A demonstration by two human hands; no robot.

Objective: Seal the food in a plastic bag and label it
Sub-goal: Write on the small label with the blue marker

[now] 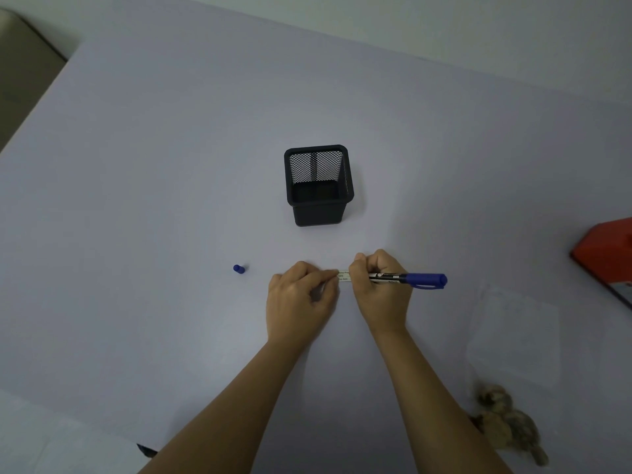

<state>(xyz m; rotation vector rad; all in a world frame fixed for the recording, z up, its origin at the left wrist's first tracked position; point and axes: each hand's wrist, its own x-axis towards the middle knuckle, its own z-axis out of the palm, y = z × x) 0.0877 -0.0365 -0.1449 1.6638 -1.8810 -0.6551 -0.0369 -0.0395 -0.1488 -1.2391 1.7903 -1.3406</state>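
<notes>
Left hand (301,299): fingers curled together, tips pressed down on the left end of a small white label (343,276) that lies flat on the desk (171,200). Right hand (378,285): fingers clamped around a marker (407,278), its blue capped end pointing right and its tip hidden under the fist, on or just at the right end of the label. The label carries printed lines (too small to read).

The marker has a black barrel with white print and a blue cap with clip. A second small blue cap (238,268) lies on the desk, well left of the hands.

A black mesh pen cup (318,186), square and upright, stands beyond the hands; its inside looks bare. To the right lies a clear, flat plastic bag (513,333), faint against the pale desk surface. Near its close end sit brownish, lumpy pieces of food (509,425), partly blurred. A red box (605,254) is cut off by the right edge.
</notes>
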